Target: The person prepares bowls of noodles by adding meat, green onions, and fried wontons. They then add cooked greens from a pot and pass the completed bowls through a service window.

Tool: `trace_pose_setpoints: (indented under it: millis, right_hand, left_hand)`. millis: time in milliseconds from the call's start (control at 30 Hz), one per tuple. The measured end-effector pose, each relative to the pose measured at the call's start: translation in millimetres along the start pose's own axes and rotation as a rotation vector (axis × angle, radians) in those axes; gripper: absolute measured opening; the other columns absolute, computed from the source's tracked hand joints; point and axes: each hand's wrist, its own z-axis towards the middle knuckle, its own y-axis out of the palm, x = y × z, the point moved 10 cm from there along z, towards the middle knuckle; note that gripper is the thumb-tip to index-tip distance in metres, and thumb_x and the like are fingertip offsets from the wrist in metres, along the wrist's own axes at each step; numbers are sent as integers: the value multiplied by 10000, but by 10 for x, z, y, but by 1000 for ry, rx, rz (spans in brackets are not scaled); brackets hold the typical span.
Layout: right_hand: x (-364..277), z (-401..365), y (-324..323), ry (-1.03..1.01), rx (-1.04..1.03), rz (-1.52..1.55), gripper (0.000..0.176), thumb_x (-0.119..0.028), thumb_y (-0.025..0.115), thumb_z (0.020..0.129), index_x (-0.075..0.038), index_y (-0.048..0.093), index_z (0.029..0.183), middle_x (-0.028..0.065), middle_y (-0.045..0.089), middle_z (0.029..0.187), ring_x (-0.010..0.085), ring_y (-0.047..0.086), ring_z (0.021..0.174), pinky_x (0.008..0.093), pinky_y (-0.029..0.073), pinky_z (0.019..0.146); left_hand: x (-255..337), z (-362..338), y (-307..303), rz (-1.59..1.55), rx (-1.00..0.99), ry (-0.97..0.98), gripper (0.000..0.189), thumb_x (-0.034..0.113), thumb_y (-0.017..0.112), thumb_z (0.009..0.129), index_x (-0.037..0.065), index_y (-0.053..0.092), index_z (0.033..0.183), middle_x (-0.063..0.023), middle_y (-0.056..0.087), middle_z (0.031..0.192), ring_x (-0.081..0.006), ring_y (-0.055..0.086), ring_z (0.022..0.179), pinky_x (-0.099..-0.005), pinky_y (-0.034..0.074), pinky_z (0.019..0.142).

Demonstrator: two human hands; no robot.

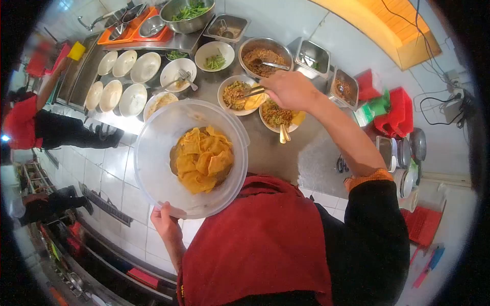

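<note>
My left hand grips the lower rim of a large translucent plastic tub, tilted towards me. Inside lies a heap of golden fried crackers. My right hand is closed on slim metal tongs, whose tips are over a bowl of topped noodles. Yellow crackers lie at that bowl's right side, by the tongs. Just below my right hand stands a second topped bowl, with a cracker at its edge and cutlery handles sticking out.
Along the steel counter stand several white bowls, a basin of brown minced topping and steel containers. A bowl of greens is further back. At left, a person in red reaches over the counter's end.
</note>
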Motion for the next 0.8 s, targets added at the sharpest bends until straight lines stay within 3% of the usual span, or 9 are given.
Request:
trace_pose_setpoints:
  millis: [33, 233, 800]
  right_hand:
    - [-68, 24, 76, -102, 33, -32, 241, -193, 576, 859, -82, 616, 1069, 86, 656, 910, 282, 634, 857, 429, 520, 685]
    - [-43, 95, 355, -204, -8, -96, 254, -194, 608, 830, -83, 607, 1059, 83, 625, 841, 276, 637, 834, 399, 528, 671]
    - [98, 228, 597, -162, -115, 27, 272, -198, 610, 836, -82, 609, 1082, 108, 637, 894, 307, 633, 851, 425, 522, 730]
  left_hand:
    - [-3, -4, -15, 15, 7, -4, 162, 116, 550, 901, -35, 557, 960, -102, 609, 785, -185, 603, 614, -316, 516, 537]
    - [-3, -48, -20, 20, 38, 10, 156, 130, 560, 896, -22, 540, 923, -100, 595, 766, -188, 600, 607, -325, 521, 531]
    - [-12, -61, -31, 9, 85, 14, 114, 103, 550, 886, -9, 536, 899, -93, 590, 770, -185, 597, 629, -329, 518, 537]
